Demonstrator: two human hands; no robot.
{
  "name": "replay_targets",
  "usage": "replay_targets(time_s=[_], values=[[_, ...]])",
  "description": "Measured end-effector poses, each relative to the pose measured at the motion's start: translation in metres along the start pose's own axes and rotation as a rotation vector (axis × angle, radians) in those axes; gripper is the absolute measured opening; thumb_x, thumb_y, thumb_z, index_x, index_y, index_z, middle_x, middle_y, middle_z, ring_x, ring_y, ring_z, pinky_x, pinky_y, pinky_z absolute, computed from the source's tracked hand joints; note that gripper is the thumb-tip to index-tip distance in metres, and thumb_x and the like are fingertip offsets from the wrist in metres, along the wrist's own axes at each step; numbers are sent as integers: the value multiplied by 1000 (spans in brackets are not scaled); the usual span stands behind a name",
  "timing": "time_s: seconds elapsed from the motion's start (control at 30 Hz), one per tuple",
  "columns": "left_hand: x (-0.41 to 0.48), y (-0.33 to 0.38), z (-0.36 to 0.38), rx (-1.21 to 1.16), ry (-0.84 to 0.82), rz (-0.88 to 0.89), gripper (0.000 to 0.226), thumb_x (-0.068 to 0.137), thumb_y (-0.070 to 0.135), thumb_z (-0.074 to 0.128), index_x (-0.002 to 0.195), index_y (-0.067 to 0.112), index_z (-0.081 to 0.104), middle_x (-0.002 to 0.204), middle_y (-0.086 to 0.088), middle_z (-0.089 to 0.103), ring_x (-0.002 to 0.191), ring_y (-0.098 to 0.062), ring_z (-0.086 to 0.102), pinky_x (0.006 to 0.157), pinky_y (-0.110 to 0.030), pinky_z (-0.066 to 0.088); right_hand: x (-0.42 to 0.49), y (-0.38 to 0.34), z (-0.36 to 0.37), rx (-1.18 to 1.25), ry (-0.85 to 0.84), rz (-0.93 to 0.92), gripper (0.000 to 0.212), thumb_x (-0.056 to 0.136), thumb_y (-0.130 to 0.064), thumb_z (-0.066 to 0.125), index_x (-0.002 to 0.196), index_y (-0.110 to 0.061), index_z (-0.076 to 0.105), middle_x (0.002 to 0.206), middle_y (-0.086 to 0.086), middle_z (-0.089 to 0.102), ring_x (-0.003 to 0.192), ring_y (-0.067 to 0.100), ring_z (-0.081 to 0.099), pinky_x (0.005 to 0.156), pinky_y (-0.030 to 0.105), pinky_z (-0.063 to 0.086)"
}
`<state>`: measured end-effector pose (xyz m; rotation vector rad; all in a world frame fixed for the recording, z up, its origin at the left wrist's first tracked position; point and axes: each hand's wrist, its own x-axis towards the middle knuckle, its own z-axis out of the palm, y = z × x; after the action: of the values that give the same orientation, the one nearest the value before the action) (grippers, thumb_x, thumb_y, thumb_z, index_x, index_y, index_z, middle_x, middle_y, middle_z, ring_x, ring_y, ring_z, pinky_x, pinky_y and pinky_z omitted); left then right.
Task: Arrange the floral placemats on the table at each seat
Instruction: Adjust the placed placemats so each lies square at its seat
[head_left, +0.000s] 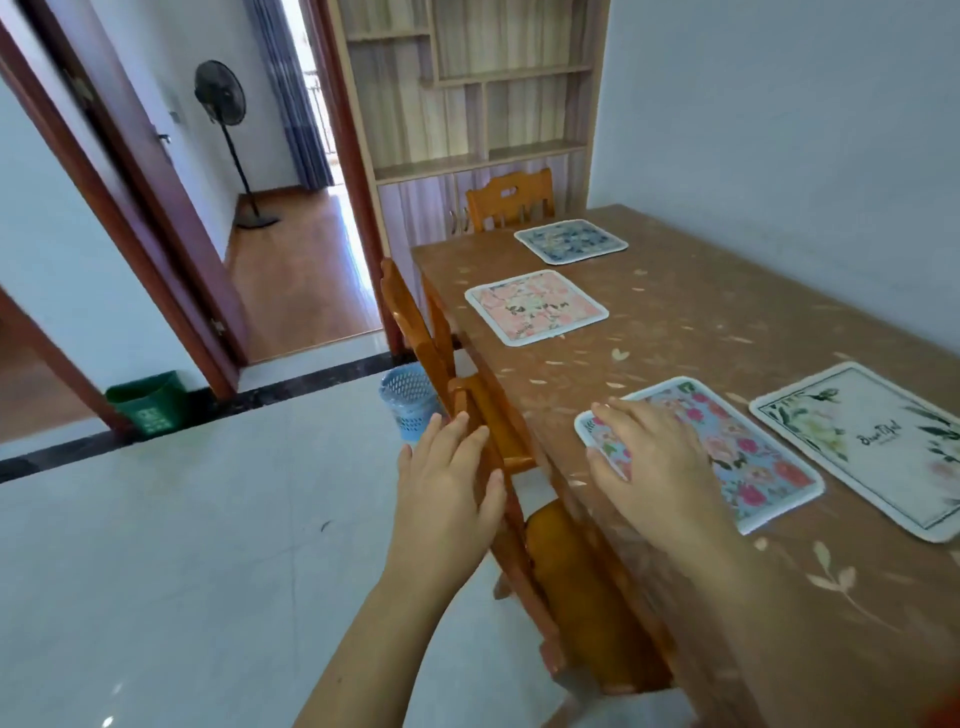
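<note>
Both forearms reach forward from the near edge. The left hand (447, 478) lies with straight fingers against the top rail of a wooden chair (498, 441) tucked at the table's left side, gripping nothing. The right hand (654, 462) rests flat with fingers spread on the near-left corner of a blue placemat with pink flowers (758, 467), also holding nothing. Just right of it lies a white placemat with leaves (883, 447). Farther along the brown table (727, 322) sit a pink placemat (535, 306), then a dark blue placemat (571, 241) before a second chair (511, 200). On the floor to the left stand a blue basket (408, 400) and a green bin (148, 402).
</note>
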<state>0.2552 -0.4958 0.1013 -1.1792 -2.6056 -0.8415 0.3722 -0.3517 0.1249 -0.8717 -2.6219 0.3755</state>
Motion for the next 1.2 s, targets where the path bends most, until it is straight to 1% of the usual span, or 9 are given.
replay_targets(time_s=[0.07, 0.13, 0.23, 0.43, 0.57, 0.7, 0.83, 1.0, 1.2], values=[[10, -27, -14, 11, -21, 42, 43, 90, 35, 48, 132, 24, 43, 145, 1, 37, 136, -19, 21, 113, -47, 14, 0, -28, 5, -25, 20, 47, 45, 89, -37, 49, 132, -25, 42, 139, -1, 44, 127, 21, 34, 108, 47, 27], [22, -48, -21, 17, -34, 83, 43, 91, 36, 46, 132, 25, 42, 145, 2, 36, 137, -18, 20, 112, -45, 10, 2, -51, 12, -32, 43, 88, 45, 89, -37, 49, 132, -26, 42, 139, -1, 44, 127, 22, 35, 108, 48, 27], [37, -65, -17, -66, -64, 119, 43, 91, 35, 46, 132, 24, 42, 145, 2, 36, 137, -18, 19, 111, -43, 7, 9, -70, 22, -66, 39, 142, 45, 89, -38, 50, 132, -27, 42, 140, -1, 43, 127, 22, 35, 109, 48, 26], [88, -92, 8, -94, -157, 253, 44, 92, 36, 44, 135, 26, 38, 148, 4, 31, 138, -17, 12, 109, -40, 0, 47, -75, 43, -97, 148, 269, 42, 87, -29, 54, 127, -19, 50, 134, 6, 50, 123, 26, 41, 104, 50, 32], [143, -107, 26, -68, -193, 343, 45, 93, 36, 41, 136, 25, 36, 149, 3, 29, 139, -17, 12, 106, -38, -4, 86, -70, 68, -137, 186, 299, 40, 85, -25, 59, 123, -15, 53, 131, 9, 53, 120, 30, 44, 100, 49, 31], [196, -114, 42, -62, -252, 465, 46, 93, 36, 38, 137, 24, 33, 149, 1, 27, 139, -18, 8, 104, -37, -8, 130, -63, 80, -165, 260, 329, 40, 80, -23, 65, 118, -12, 58, 122, 13, 59, 113, 34, 50, 94, 52, 38], [244, -120, 60, -102, -258, 554, 45, 93, 36, 39, 135, 22, 37, 148, -1, 31, 138, -19, 11, 106, -39, -5, 166, -59, 93, -189, 309, 360, 41, 74, -18, 71, 112, -6, 60, 114, 19, 62, 105, 40, 56, 89, 60, 42], [293, -122, 93, -151, -318, 737, 45, 92, 36, 42, 135, 20, 37, 147, -3, 33, 137, -20, 14, 107, -36, -2, 191, -49, 107, -262, 353, 459, 44, 69, -14, 76, 110, -3, 62, 111, 21, 64, 98, 42, 59, 84, 63, 45], [332, -107, 136, -217, -490, 950, 47, 93, 34, 42, 136, 18, 36, 147, -4, 31, 138, -19, 14, 111, -42, 4, 188, -34, 121, -362, 351, 657, 46, 69, -19, 76, 110, -4, 61, 110, 21, 63, 101, 41, 58, 83, 64, 44]])
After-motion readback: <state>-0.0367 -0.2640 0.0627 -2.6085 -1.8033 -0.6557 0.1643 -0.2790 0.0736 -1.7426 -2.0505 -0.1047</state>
